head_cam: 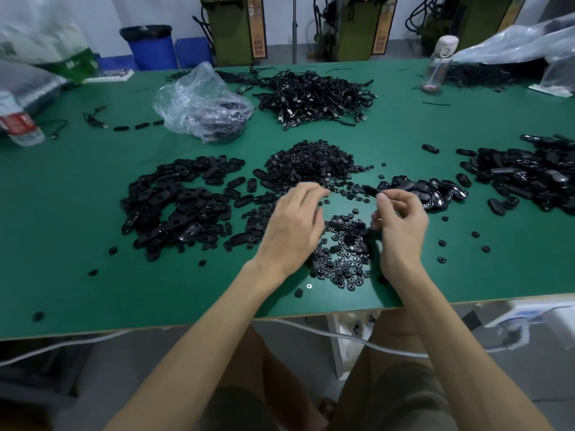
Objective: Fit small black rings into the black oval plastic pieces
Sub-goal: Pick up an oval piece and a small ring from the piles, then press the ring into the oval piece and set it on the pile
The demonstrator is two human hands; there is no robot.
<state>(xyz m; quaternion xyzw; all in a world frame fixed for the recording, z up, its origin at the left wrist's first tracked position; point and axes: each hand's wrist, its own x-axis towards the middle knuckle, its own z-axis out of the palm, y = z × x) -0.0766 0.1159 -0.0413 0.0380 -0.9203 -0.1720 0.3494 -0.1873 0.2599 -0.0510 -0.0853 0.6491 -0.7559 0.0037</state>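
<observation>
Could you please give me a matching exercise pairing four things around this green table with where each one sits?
Things: 1 blue bin; 2 crumpled clear bag; 3 red-labelled bottle; 4 cable pile.
Places: A lying at the table's far left edge; B far middle of the table; C beyond the table's far edge; D on the table, just left of the cables.
Pairs: 1-C, 2-D, 3-A, 4-B.

Held oval piece [371, 190] blurred, bottle [18, 122] edge-cropped
</observation>
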